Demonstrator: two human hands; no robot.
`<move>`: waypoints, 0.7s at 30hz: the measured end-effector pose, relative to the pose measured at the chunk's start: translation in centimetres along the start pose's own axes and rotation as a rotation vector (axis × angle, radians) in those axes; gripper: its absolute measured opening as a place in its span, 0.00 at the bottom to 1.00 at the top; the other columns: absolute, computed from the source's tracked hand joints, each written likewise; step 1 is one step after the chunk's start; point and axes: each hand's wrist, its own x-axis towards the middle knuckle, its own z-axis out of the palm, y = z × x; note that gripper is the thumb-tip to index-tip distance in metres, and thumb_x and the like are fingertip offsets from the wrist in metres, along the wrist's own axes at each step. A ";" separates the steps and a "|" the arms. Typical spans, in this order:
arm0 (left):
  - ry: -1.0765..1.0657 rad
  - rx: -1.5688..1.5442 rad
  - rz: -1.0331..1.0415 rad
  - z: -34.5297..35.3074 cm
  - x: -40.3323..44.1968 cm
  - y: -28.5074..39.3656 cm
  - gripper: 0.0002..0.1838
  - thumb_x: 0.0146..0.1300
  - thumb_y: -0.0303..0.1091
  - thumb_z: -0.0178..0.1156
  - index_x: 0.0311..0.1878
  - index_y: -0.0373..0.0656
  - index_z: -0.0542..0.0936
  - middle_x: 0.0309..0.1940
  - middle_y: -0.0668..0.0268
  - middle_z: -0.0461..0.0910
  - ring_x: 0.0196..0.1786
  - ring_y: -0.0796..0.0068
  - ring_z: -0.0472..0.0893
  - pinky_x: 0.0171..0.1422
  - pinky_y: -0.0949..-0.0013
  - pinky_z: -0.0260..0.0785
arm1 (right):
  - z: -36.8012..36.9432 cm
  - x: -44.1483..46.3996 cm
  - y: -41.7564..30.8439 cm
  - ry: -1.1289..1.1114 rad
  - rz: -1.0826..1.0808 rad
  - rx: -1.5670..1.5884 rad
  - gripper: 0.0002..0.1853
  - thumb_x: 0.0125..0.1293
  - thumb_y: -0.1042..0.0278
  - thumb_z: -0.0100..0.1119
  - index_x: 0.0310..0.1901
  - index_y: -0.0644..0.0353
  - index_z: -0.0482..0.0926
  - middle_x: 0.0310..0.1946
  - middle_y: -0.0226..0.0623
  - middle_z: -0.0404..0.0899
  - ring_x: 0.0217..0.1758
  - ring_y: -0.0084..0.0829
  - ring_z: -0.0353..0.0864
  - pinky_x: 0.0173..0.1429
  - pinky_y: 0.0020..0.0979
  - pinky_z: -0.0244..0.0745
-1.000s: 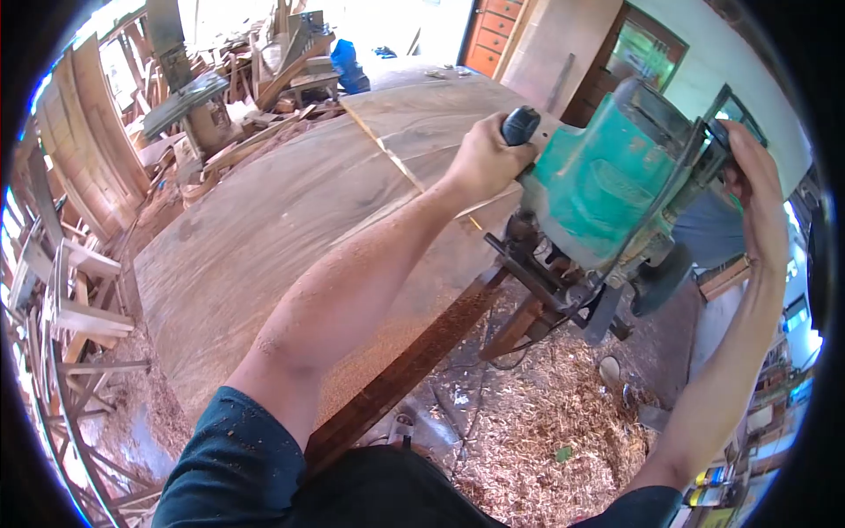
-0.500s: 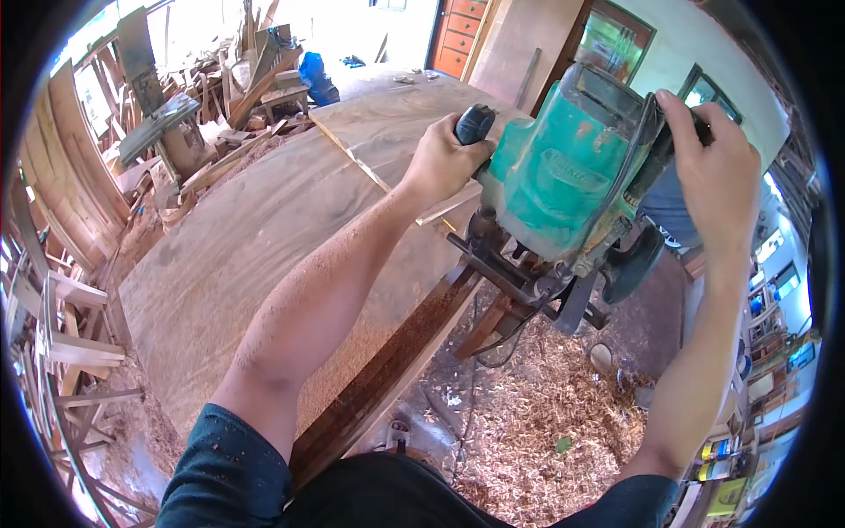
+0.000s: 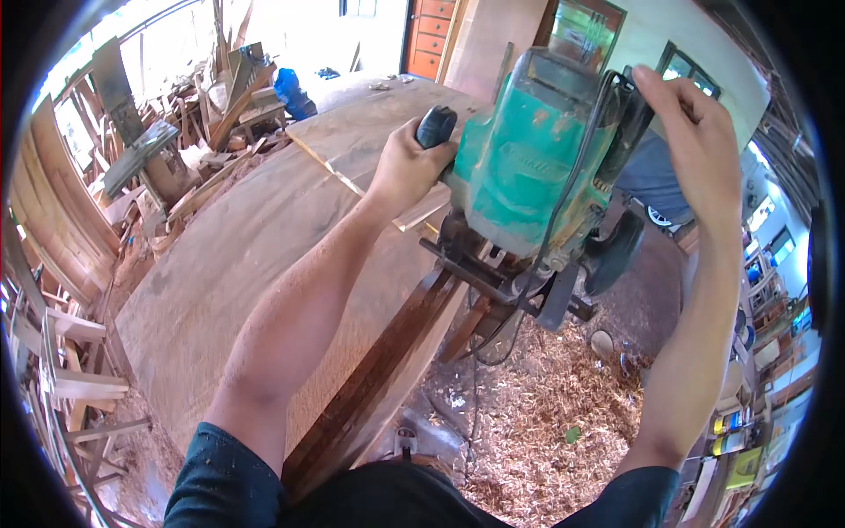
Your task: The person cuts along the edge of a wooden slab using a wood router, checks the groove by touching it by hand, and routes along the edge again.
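A green plunge router (image 3: 537, 163) with a black top and cord stands on a long dark wood strip (image 3: 378, 374) at the edge of a broad wooden slab. My left hand (image 3: 409, 167) is closed round the router's black left handle. On the other side my right hand (image 3: 695, 132) is curled at the top of a dark upright part of the router; its fingertips are partly hidden. A black knob (image 3: 613, 253) low on the router's right side sticks out with no hand on it. The metal fence and base (image 3: 502, 277) sit over the strip.
The wide wooden slab (image 3: 238, 282) spreads to the left, with a thin light batten (image 3: 326, 163) across it. Wood shavings (image 3: 554, 414) cover the floor at right, and a cord hangs there. Scrap wood (image 3: 220, 114) is piled at the back left; shelves (image 3: 757, 370) stand at far right.
The router and both hands appear shifted left in the view, as does the background. My right hand's grip looks more raised at the top of the upright part. The left hand keeps its hold.
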 end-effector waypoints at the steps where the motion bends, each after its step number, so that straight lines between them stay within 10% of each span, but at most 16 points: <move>1: -0.007 -0.007 -0.003 0.0 0.0 0.1 0.20 0.59 0.34 0.67 0.50 0.31 0.79 0.32 0.66 0.81 0.34 0.78 0.78 0.40 0.69 0.73 | 0.5 0.2 1.2 0.016 -0.097 0.185 0.27 0.65 0.42 0.64 0.38 0.66 0.83 0.23 0.26 0.73 0.30 0.19 0.68 0.38 0.25 0.63; 5: -0.017 -0.025 -0.020 0.0 -0.2 0.4 0.20 0.60 0.33 0.66 0.52 0.31 0.78 0.32 0.66 0.80 0.33 0.80 0.78 0.38 0.71 0.72 | 0.4 1.3 3.0 -0.075 -0.208 0.402 0.29 0.61 0.40 0.68 0.36 0.67 0.83 0.21 0.30 0.75 0.27 0.22 0.73 0.35 0.29 0.69; 8: -0.007 -0.041 -0.015 0.0 -0.1 0.4 0.16 0.61 0.32 0.65 0.49 0.33 0.78 0.29 0.67 0.79 0.29 0.81 0.77 0.33 0.71 0.71 | 1.7 -1.1 -1.6 0.225 -0.007 -0.202 0.29 0.62 0.42 0.69 0.40 0.68 0.83 0.28 0.30 0.78 0.31 0.24 0.75 0.36 0.31 0.71; 17: 0.021 -0.076 0.048 0.3 -0.4 0.4 0.14 0.60 0.30 0.65 0.47 0.35 0.78 0.29 0.70 0.78 0.30 0.82 0.76 0.35 0.72 0.70 | 5.5 -13.1 5.5 0.233 0.216 0.453 0.27 0.72 0.61 0.61 0.66 0.68 0.69 0.54 0.43 0.78 0.55 0.28 0.77 0.60 0.29 0.71; 21: -0.039 -0.023 0.002 -0.3 -0.3 0.5 0.16 0.59 0.30 0.66 0.49 0.34 0.79 0.32 0.69 0.78 0.34 0.80 0.75 0.40 0.70 0.71 | 9.7 -16.1 6.4 0.222 0.435 0.591 0.32 0.69 0.62 0.65 0.70 0.64 0.64 0.53 0.40 0.76 0.48 0.26 0.77 0.48 0.25 0.74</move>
